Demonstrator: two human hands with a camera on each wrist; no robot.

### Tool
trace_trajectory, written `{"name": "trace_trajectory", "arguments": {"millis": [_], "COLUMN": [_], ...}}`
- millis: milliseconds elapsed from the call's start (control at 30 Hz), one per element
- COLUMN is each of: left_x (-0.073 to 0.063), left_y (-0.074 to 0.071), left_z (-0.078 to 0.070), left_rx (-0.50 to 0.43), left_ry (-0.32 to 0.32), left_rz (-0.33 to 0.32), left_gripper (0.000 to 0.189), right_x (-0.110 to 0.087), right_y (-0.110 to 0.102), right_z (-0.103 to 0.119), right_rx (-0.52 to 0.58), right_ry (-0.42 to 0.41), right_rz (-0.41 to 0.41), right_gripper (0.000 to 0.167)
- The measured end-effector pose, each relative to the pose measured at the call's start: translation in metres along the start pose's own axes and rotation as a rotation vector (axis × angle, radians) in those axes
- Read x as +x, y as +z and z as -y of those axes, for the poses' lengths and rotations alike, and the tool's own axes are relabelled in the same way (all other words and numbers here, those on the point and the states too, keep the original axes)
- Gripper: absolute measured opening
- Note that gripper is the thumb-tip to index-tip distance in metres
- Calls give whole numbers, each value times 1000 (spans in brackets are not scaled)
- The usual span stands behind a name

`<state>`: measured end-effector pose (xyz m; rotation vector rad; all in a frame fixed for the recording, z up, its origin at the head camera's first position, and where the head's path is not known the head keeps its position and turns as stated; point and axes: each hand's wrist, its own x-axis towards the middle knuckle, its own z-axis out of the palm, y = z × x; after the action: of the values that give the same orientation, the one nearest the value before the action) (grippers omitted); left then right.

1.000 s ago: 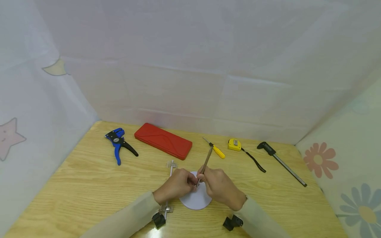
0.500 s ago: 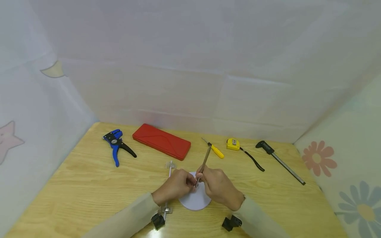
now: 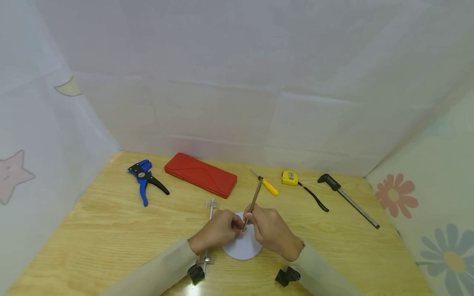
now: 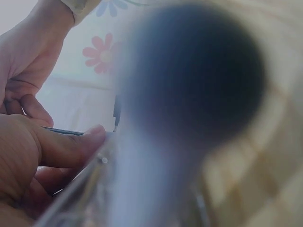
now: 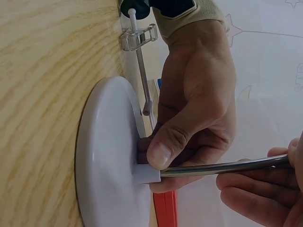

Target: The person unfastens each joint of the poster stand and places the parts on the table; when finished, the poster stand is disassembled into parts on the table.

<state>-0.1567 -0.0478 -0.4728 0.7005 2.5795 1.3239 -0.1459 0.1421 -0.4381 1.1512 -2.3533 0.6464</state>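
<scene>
A round white base [image 3: 242, 250] lies flat on the table between both hands, with a short white socket [image 5: 147, 174] rising from its middle. My left hand [image 3: 220, 230] pinches around this socket, its thumb at the socket's top where the metal tube begins. With my right hand [image 3: 275, 232] I grip the slim metal tube [image 3: 255, 197], which leans up and slightly right in the head view. The tube's lower end [image 5: 173, 171] meets the socket in the right wrist view. In the left wrist view the tube [image 4: 64, 131] shows only partly past my left thumb.
A thin rod [image 3: 211, 213] with clear plastic clips [image 3: 206, 260] lies under my left wrist. Farther back are blue-black wire strippers [image 3: 144, 176], a red case [image 3: 201, 174], a yellow screwdriver [image 3: 269, 187], a tape measure [image 3: 289, 178] and a caliper [image 3: 348, 199]. Cloth walls enclose the table.
</scene>
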Motion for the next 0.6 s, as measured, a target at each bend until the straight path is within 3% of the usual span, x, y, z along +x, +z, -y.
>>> {"name": "trace_trajectory", "arguments": {"millis": [233, 600], "left_x": [1, 1], "left_y": [0, 1], "left_z": [-1, 0], "left_rx": [6, 18], "left_ry": [-18, -7], "left_rz": [5, -13], "left_gripper": [10, 11], "right_x": [1, -1], "right_y": [0, 2], "right_z": [1, 2], "right_rx": [-37, -48], "right_ry": [-26, -35], "right_rz": [-9, -51], "right_gripper": [28, 23]}}
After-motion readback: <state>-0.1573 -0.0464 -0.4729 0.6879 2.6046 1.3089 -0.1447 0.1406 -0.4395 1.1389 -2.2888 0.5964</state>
